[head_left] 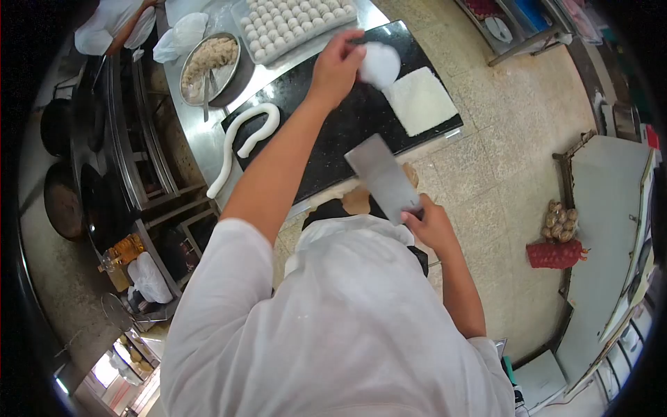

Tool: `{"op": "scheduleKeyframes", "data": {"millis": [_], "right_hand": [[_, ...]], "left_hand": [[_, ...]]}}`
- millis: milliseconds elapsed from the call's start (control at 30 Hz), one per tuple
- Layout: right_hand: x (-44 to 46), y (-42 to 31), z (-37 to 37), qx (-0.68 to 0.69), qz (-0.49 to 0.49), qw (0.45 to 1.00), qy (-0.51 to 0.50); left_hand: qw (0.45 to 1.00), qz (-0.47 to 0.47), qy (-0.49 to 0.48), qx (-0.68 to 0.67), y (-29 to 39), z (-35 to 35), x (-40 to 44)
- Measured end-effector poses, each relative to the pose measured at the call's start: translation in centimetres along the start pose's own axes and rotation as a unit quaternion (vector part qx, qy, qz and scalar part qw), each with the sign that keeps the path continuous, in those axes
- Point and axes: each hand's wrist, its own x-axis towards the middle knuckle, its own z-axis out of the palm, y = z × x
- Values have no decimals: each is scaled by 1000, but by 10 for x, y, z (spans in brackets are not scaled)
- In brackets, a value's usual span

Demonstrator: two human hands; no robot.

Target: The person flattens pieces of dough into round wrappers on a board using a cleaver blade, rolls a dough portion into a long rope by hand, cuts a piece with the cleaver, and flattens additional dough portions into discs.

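My left hand (338,69) pinches the edge of a thin round white wrapper (379,65), held over the black board (319,142) beside a square white stack or cloth (421,102). In my right hand (432,224) is a wide metal cleaver (383,175), its blade over the board's near edge. A long curved rope of white dough (232,149) lies at the board's left side, partly on the metal table. Just beyond the board, a tray (260,58) holds several rows of round white dough pieces.
A metal bowl of filling (238,76) with a utensil and a plastic bag (182,38) stand on the metal table (182,111). Another person's arm (128,29) shows at top left. Dark pans (64,201) are at left; a red net sack (554,254) is at right.
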Motion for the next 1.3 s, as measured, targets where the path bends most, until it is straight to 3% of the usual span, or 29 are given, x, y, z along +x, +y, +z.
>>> {"op": "scheduleKeyframes", "data": {"millis": [67,167,233,267,333,367,400,433,467,500,600,700,800,867,900,933,1033,1167,1267,1300], "right_hand": [[-12,10,-18,10,-12,999,36],[-22,-4,-36,35,-70,991,108],[-18,-10,-38,200,-108,962,154],[-8,-5,-35,244,-136,947,156],[30,-9,-21,334,-151,913,178],[48,-12,-11,416,-160,872,203],[67,-13,-3,418,-161,873,194],[86,-13,3,476,-43,861,175],[97,-15,10,522,76,836,153],[98,-20,17,520,74,838,147],[83,-36,36,549,79,815,168],[48,-67,62,455,76,876,141],[19,-105,104,256,51,959,110],[6,-133,132,167,40,981,95],[9,-145,144,-56,-67,990,111],[14,-161,154,-276,-170,938,121],[17,-216,177,-336,-161,927,54],[49,-214,193,-349,-102,931,34],[32,-200,180,-288,-86,953,15],[25,-189,172,-268,-90,959,0]], "left_hand": [[998,-22,8,-56,-27,14,40],[996,-56,62,35,-61,18,47],[967,58,55,243,-68,7,18],[979,72,7,188,-66,-2,-6],[944,126,-43,301,-61,-28,-63],[915,161,-24,370,-59,-45,-93],[879,195,-4,436,-57,-66,-118],[876,192,3,443,-57,-87,-139],[856,155,87,486,-60,-108,-158],[828,117,171,521,-67,-131,-173],[890,-9,142,433,-93,-200,-193],[916,44,114,381,-92,-219,-195],[924,59,96,366,-97,-229,-195],[930,83,85,348,-105,-230,-203],[929,102,93,344,-106,-230,-201],[926,123,104,342,-106,-231,-197],[928,111,91,344,-115,-235,-197],[920,128,78,362,-106,-238,-189],[943,100,37,317,-95,-243,-196],[949,106,63,291,-96,-248,-191]]}}
